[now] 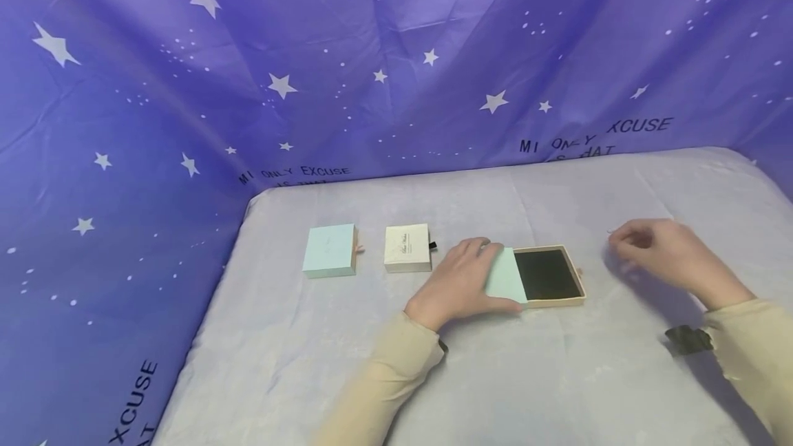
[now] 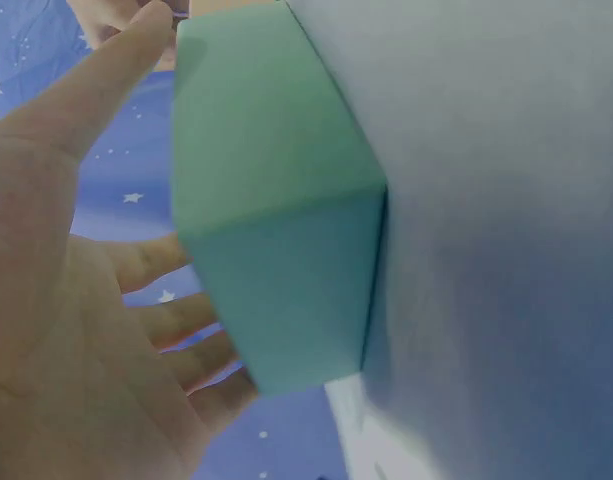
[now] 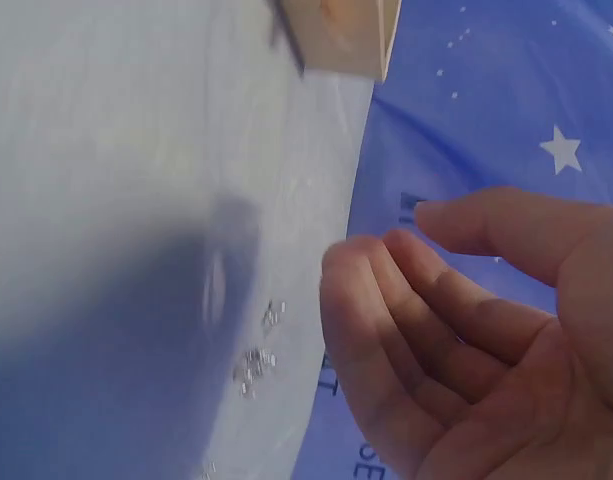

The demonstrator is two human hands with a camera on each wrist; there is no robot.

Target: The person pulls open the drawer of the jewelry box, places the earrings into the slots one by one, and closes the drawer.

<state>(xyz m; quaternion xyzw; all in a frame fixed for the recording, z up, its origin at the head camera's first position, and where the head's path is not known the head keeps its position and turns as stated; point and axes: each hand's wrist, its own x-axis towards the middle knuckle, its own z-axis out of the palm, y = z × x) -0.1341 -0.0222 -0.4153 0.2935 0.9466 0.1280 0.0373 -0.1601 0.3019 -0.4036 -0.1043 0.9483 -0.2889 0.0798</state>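
The left hand [image 1: 461, 279] lies palm down across the left part of the green box [image 1: 506, 277], which rests on the worktop [image 1: 533, 377]. Its thumb runs along the near side; its fingers are spread and clamped against the far side. The drawer [image 1: 556, 304] stands partly out to the right, showing a dark lining [image 1: 548, 274].

The right hand [image 1: 675, 253] is raised above the worktop, to the right of the drawer and clear of it. Its fingers are curled inward with the thumb close by; whether they pinch anything cannot be determined. A thin glint [image 1: 610, 231] shows at the tips in the head view, and bright specks [image 3: 254, 370] in the right wrist view are too blurred to identify.

In the left wrist view, the box conceals the ends of the left fingers, and the frame's top edge cuts off the right hand. The right wrist view takes in only a corner of the drawer. Both sleeves [image 1: 387, 377] leave the head view at its margins.

A blue box [image 1: 330, 250] and a cream box [image 1: 407, 248] stand apart, left of the green one.
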